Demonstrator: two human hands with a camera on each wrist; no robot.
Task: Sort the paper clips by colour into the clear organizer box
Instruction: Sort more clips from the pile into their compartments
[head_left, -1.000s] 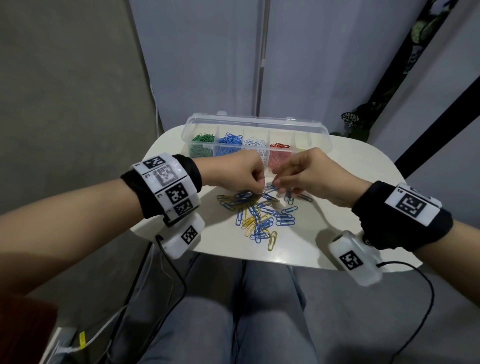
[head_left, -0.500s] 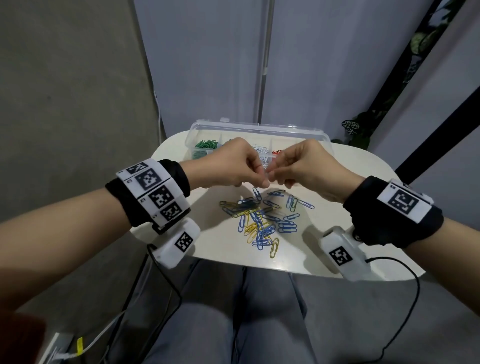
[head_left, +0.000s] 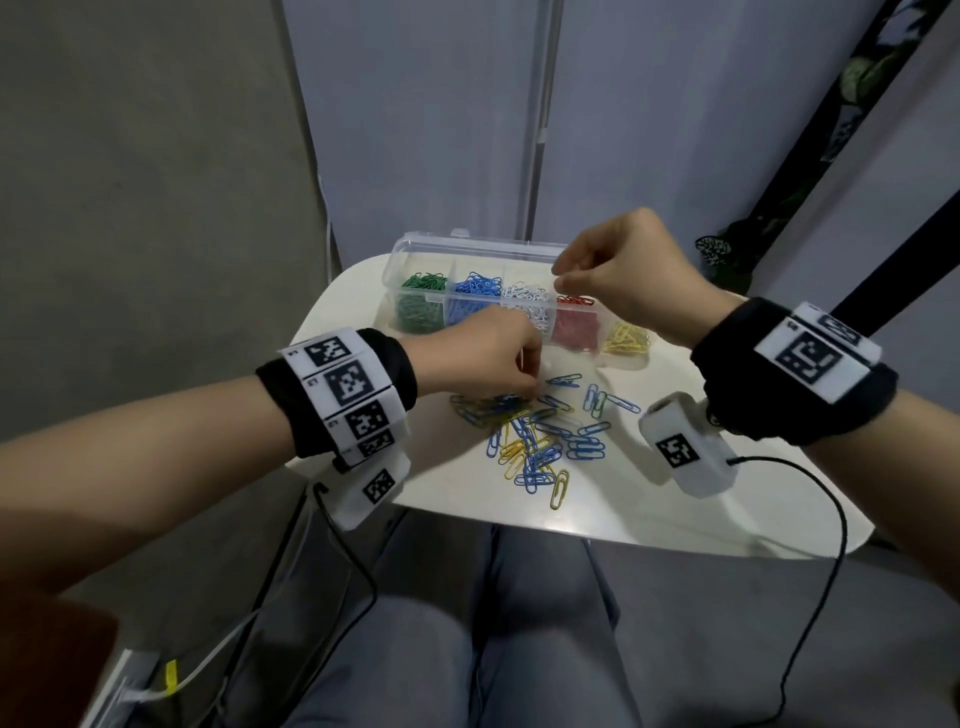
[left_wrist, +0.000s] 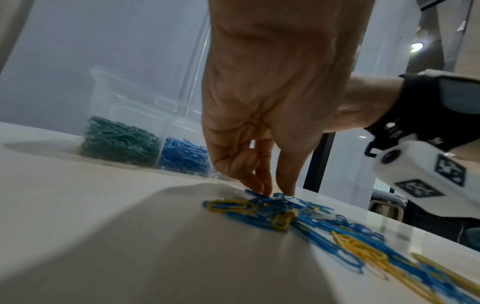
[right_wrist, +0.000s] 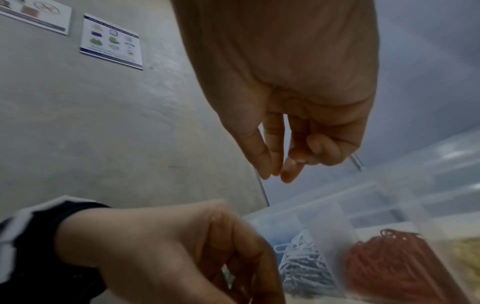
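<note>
Left hand (head_left: 485, 353) pinches at loose clips (head_left: 535, 441) on table (head_left: 675, 514); right hand (head_left: 618, 270) above box (head_left: 415, 249), fingertips together, contents indeterminate.

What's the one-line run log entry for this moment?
left hand: fingers on loose clip pile | right hand: raised over organizer box, clip not visible | sorting unfinished

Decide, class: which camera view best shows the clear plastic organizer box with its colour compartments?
The head view: the clear plastic organizer box shows all five compartments, green, blue, white, red and yellow. The left wrist view catches only its green and blue end, hazily; the right wrist view gives a blurred close-up of the white, red and yellow sections.
</note>
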